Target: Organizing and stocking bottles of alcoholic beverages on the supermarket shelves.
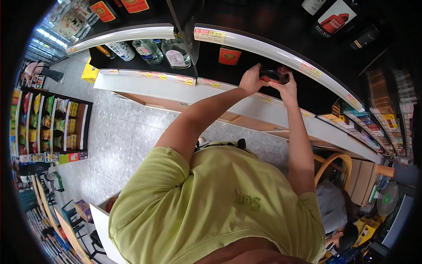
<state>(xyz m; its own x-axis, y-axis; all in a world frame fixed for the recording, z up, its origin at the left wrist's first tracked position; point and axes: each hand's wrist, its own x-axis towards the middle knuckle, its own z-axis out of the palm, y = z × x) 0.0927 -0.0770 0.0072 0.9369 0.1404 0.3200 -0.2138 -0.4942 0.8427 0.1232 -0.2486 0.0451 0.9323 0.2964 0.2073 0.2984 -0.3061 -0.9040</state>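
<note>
Both my hands reach into a dark shelf compartment. My left hand (252, 80) grips the left side of a dark, glossy item with red parts (275, 75), and my right hand (286, 88) grips its right side. The thumbs come close together at its near edge. Whether it is a bottle or a package I cannot tell. To the left of my hands, a square red-orange label (229, 56) shows on a dark item in the same compartment. A white shelf edge with price tags (263, 97) runs below my wrists.
A white upper shelf rail (257, 43) curves just above my hands. Clear glass bottles (175, 52) stand in the left compartment, dark bottles (336, 19) at upper right. A snack rack (49, 122) stands at left. A person (333, 208) is at lower right, another (36, 71) at far left.
</note>
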